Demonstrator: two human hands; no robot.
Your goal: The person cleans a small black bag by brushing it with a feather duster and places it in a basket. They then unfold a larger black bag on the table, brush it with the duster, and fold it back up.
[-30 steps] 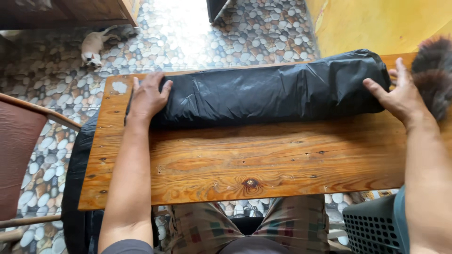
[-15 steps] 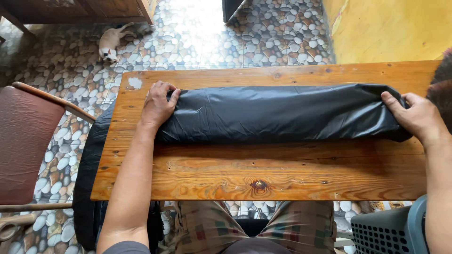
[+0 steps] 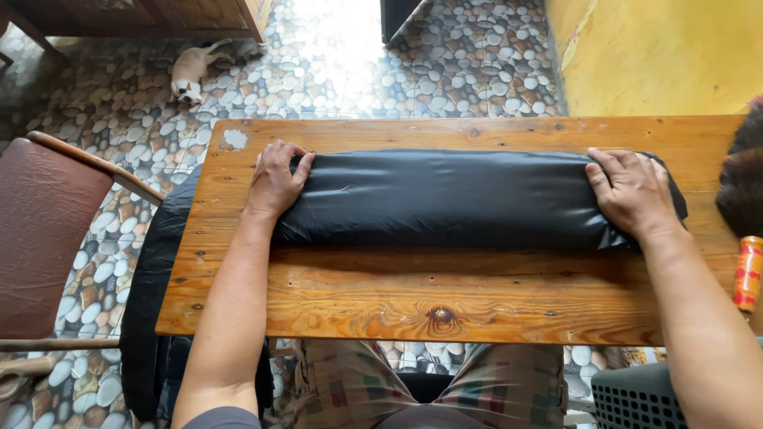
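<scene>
Two hands press a long black plastic roll (image 3: pixel 453 199) across the middle of the wooden bench (image 3: pixel 477 306), its long axis running left edge to right edge. Left hand (image 3: pixel 276 181) curls over one end; right hand (image 3: pixel 633 191) lies flat, fingers together, on the other. It looks soft, slippery, light; best held at both ends.
</scene>
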